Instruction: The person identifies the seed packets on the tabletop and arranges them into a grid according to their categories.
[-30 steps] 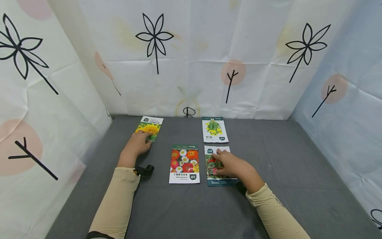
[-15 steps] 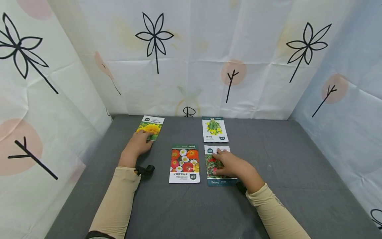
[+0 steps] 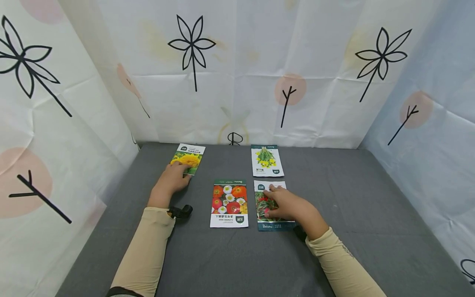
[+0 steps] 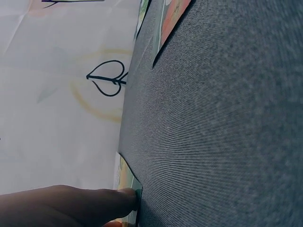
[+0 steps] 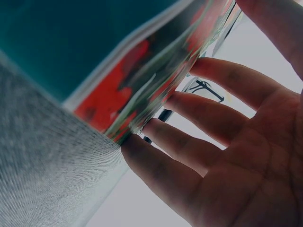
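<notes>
At the back left of the table, my left hand (image 3: 171, 182) rests on a seed packet with yellow flowers (image 3: 189, 160), its fingers over the lower half and its thumb on the near corner. In the left wrist view the straight thumb (image 4: 102, 204) presses near this packet's edge. My right hand (image 3: 290, 207) lies on a red-flower seed packet (image 3: 276, 227) at the front right. The right wrist view shows its spread, nearly straight fingers (image 5: 163, 172) touching that packet's printed face; parts of the print are covered by the hand.
A packet with orange, red and white flowers (image 3: 230, 202) lies left of the red-flower one. Behind the latter is a white packet with yellow-flowered greens (image 3: 267, 161). Grey cloth (image 3: 222, 264) covers the table; patterned white curtains (image 3: 237, 53) enclose its back and sides.
My left hand and the yellow-flower packet have shifted very slightly to the right. The right hand and the other packets stay put.
</notes>
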A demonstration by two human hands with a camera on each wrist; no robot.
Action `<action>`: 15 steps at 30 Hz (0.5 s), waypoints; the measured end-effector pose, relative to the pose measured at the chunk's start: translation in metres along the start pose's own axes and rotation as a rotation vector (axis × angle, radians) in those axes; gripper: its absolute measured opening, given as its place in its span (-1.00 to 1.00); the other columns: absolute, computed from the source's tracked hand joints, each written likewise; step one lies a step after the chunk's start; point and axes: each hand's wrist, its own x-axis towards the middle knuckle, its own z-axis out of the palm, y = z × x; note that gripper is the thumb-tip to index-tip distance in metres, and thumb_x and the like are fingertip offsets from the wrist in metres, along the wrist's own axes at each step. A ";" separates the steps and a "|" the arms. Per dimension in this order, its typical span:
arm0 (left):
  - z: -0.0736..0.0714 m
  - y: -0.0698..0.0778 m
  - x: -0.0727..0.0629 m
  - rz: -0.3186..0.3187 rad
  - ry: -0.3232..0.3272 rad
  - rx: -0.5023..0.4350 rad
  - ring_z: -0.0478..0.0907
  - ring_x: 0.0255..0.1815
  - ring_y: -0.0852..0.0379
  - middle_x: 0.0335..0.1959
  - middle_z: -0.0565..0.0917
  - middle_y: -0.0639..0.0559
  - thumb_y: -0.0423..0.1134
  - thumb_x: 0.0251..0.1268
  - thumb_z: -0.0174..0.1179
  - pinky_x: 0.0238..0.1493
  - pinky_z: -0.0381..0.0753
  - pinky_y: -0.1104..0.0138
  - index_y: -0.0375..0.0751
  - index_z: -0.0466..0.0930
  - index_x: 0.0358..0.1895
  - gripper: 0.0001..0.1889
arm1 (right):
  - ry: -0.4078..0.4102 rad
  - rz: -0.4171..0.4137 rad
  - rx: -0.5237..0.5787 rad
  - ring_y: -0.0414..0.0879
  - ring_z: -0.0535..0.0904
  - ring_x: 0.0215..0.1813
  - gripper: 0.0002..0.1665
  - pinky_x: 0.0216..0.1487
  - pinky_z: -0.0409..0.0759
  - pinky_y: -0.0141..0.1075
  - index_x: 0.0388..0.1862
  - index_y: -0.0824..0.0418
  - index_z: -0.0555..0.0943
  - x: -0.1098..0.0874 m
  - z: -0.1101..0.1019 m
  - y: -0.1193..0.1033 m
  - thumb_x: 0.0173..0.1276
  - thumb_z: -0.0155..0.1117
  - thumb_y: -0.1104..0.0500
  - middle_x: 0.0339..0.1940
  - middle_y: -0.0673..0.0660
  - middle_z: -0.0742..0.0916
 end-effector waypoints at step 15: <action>0.002 0.002 0.001 0.016 0.003 0.007 0.35 0.42 -0.42 0.49 0.43 -0.41 -0.18 0.60 0.14 0.47 0.37 -0.33 -0.24 0.49 0.52 -0.48 | -0.004 0.002 -0.008 0.41 0.16 0.71 -0.07 0.62 0.29 0.25 0.64 0.28 0.37 0.000 -0.001 -0.001 0.43 0.51 -0.03 0.70 0.41 0.30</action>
